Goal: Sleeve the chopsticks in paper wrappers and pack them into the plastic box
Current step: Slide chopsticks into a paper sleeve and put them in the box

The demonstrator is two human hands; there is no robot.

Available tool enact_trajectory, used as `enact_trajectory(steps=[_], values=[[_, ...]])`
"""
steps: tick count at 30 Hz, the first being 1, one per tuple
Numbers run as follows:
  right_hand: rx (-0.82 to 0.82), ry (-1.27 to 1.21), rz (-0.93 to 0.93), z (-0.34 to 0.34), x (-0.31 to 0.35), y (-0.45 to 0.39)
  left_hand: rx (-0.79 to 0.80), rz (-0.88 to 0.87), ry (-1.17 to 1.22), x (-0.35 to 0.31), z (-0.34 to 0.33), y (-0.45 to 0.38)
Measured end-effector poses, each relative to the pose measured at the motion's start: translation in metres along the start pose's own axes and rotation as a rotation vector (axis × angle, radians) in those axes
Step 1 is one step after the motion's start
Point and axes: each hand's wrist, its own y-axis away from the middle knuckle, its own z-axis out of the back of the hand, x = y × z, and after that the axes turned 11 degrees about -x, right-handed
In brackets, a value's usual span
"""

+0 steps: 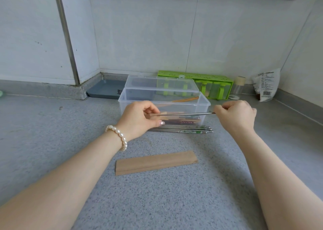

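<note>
Sleeving step: left hand (139, 118) pinches paper wrapper (163, 115), right hand (236, 114) pinches metal chopsticks (188, 114); next move requires sliding them fully in

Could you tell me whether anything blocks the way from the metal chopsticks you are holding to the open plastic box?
Nothing visible does: both hands hold the metal chopsticks just in front of the plastic box, whose lid stands open behind.
</note>
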Motion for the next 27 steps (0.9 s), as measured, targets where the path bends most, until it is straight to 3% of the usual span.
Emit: enact_trajectory(steps=[6,17,27], values=[[-0.068,0.087,-0.01,-0.002,-0.007,-0.004,-0.001,0.003,0.0,0.001,0.0,0.0],[0.081,-0.108,0.2,-0.012,0.004,0.006,0.091,0.032,-0.017,-0.003,-0.007,0.006],[0.108,-0.133,0.234,-0.01,-0.001,0.002,0.298,0.274,0.156,-0.011,0.009,0.0]])
